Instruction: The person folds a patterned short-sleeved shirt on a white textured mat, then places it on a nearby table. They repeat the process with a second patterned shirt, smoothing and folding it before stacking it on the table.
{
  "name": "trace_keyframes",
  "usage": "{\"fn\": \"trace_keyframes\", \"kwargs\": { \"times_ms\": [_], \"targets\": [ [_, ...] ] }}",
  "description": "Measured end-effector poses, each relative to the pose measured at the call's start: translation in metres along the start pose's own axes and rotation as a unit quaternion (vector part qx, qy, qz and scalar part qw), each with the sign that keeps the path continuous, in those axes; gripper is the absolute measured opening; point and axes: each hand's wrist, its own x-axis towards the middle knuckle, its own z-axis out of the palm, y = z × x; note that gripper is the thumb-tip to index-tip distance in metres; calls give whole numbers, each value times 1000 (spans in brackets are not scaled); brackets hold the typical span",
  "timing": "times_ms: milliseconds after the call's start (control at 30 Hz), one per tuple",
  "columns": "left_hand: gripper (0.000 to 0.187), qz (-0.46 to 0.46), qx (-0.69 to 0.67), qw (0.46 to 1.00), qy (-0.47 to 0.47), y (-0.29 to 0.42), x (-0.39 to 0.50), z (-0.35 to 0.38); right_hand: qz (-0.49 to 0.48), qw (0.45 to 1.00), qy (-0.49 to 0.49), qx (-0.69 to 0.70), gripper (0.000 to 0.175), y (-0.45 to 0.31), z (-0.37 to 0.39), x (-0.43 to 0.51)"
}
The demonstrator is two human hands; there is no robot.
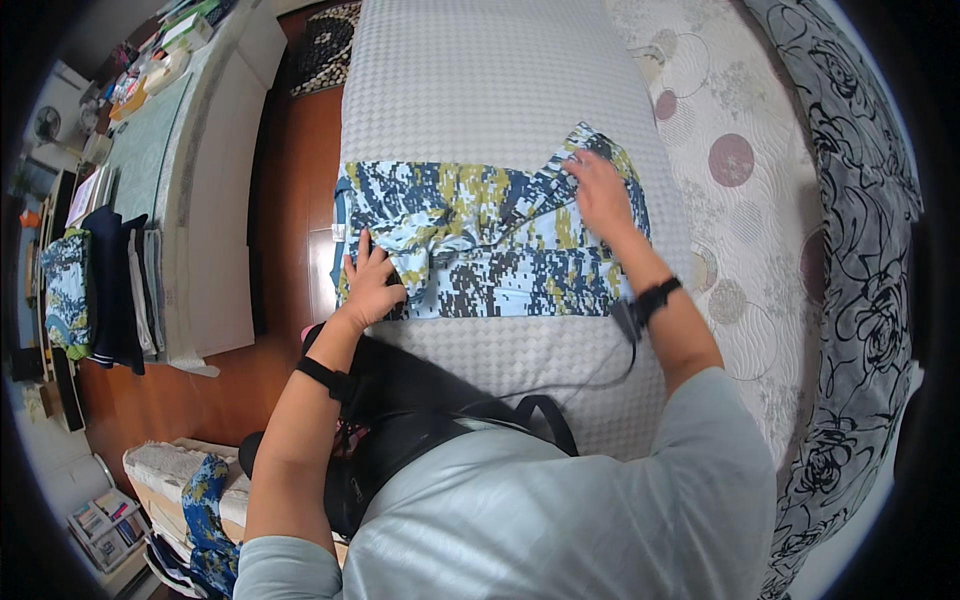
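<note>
A camouflage-patterned shirt [510, 277] in blue, white, black and olive lies folded lengthwise on the pale quilted bed cover. Its collar edge, with a small white label, is at the left; a flap of the fabric sticks up at the upper right. My left hand [369, 281] rests with spread fingers on the bunched cloth near the collar end. Over the raised flap at the right is my right hand [598, 191], slightly blurred, its fingers at the cloth; whether they pinch it cannot be told. Both wrists wear black straps, and a cable hangs from the right one.
Folded clothes [120, 292] lie at the end of a long cabinet [214, 150] on the left. A patterned bedspread [750, 217] and a grey curtain [855, 300] are on the right. Another camouflage garment [206, 517] hangs over a padded seat at lower left.
</note>
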Motion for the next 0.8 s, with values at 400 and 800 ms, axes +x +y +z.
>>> {"fn": "trace_keyframes", "kwargs": {
  "times_ms": [400,800],
  "targets": [
    [28,-133,-478,854,154,22,32,-12,6,923,-317,-217,17,80,-6,80],
    [33,-325,-652,677,104,16,25,2,79,978,-62,-181,28,59,-54,-109]
  ]
}}
